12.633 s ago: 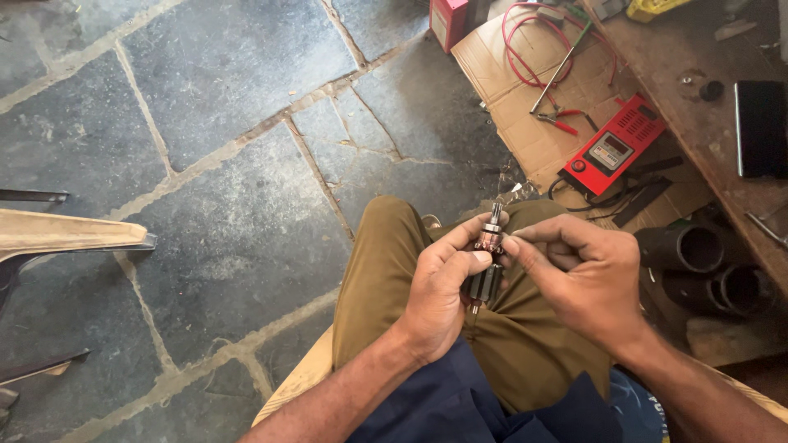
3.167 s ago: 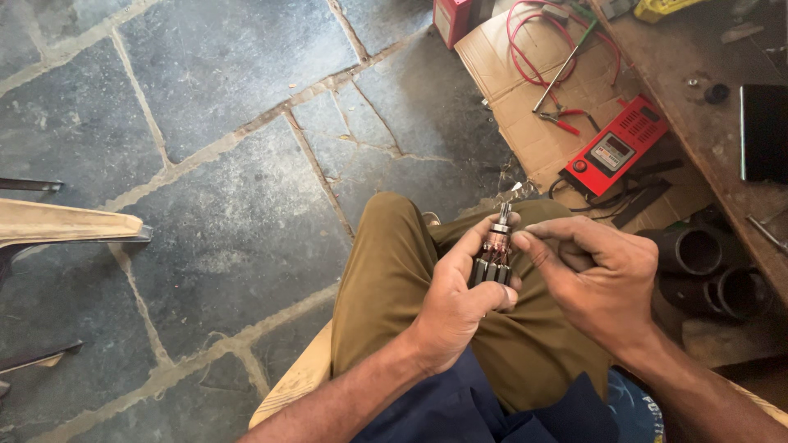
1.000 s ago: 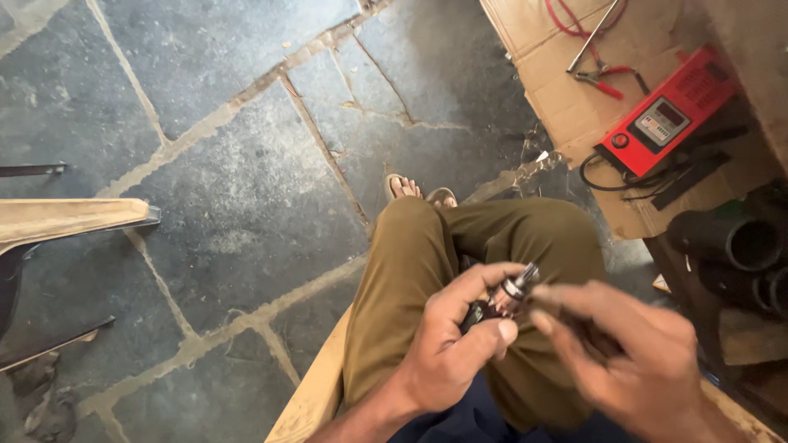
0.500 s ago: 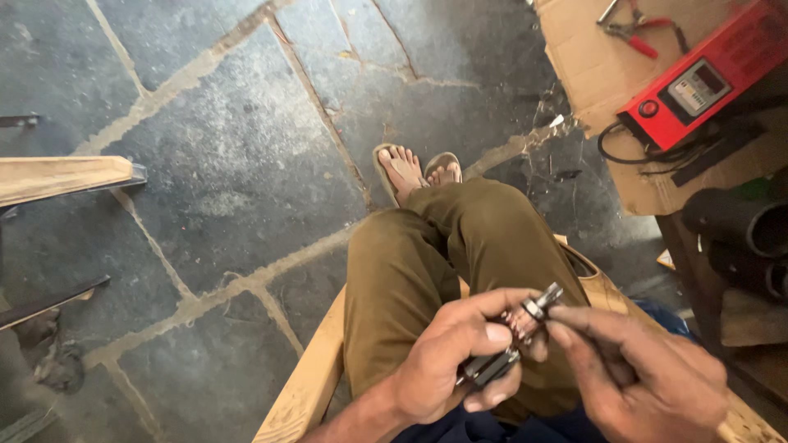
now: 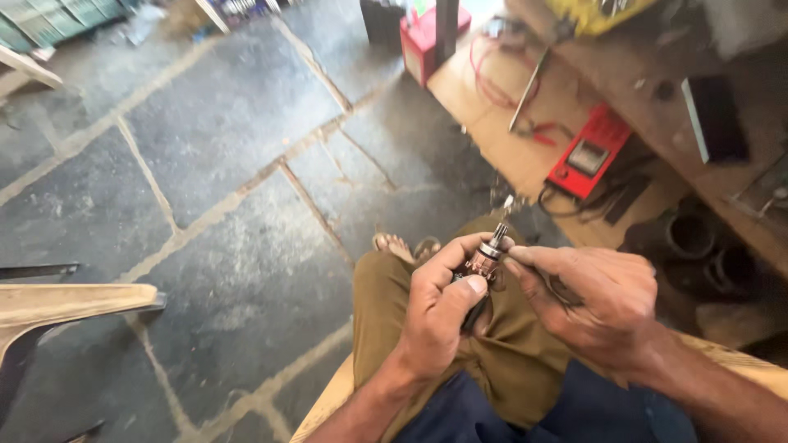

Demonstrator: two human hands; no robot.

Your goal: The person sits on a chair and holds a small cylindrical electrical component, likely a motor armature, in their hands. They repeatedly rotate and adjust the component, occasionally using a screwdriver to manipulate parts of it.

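My left hand is wrapped around a small motor armature, a dark cylinder with copper windings and a thin metal shaft pointing up. My right hand comes in from the right, its fingertips pinching at the armature's upper end just below the shaft. Both hands hover over my lap, above olive trousers. The armature's lower half is hidden inside my left fist.
A red meter with black leads lies on a cardboard sheet at upper right, beside red wires. A red box stands behind. Dark pipes sit under a cluttered bench. A wooden chair arm is at the left, on a stone floor.
The view has swung back up towards the bench and meter. The armature has been turned more upright, shaft pointing up. Both hands keep their hold on it.
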